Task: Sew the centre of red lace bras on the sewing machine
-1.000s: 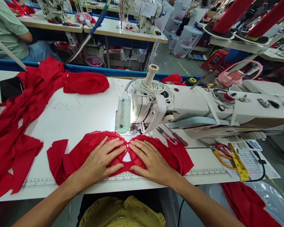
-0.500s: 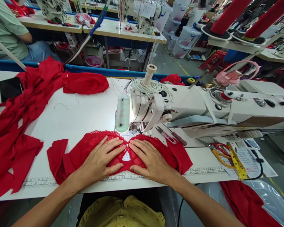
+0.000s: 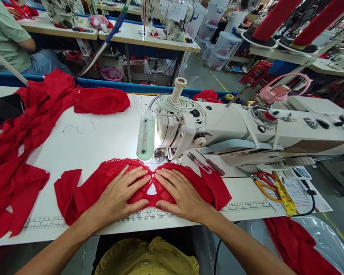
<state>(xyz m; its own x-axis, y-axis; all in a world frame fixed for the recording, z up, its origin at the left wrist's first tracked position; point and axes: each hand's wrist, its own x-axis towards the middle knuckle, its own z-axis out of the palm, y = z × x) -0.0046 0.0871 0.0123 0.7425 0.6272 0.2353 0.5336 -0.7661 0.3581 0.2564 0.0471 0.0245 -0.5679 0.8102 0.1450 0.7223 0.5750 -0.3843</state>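
A red lace bra (image 3: 87, 193) lies spread out on the white sewing table, with a small triangular gap at its centre. My left hand (image 3: 124, 191) rests flat on the left cup, fingers stretched out. On the right cup lies my right hand (image 3: 179, 194), also flat with the fingers extended. Both thumbs point inward near the lower band. Just beyond the bra's upper lace edge stands the sewing machine (image 3: 172, 130), its lamp lit and a pale green plate at its head. Parts of both cups are hidden under my hands.
Red fabric (image 3: 46, 110) is heaped on the left beside a black phone (image 3: 9, 108). Thread snips (image 3: 200, 164), scissors (image 3: 265, 183) and a yellow tape measure (image 3: 285, 194) lie to the right. A printed ruler (image 3: 246, 206) runs along the front edge. A co-worker (image 3: 8, 42) sits beyond.
My hands and the bra stay in place on the table. The whole view shifts slightly, with the surroundings sliding a little to the left.
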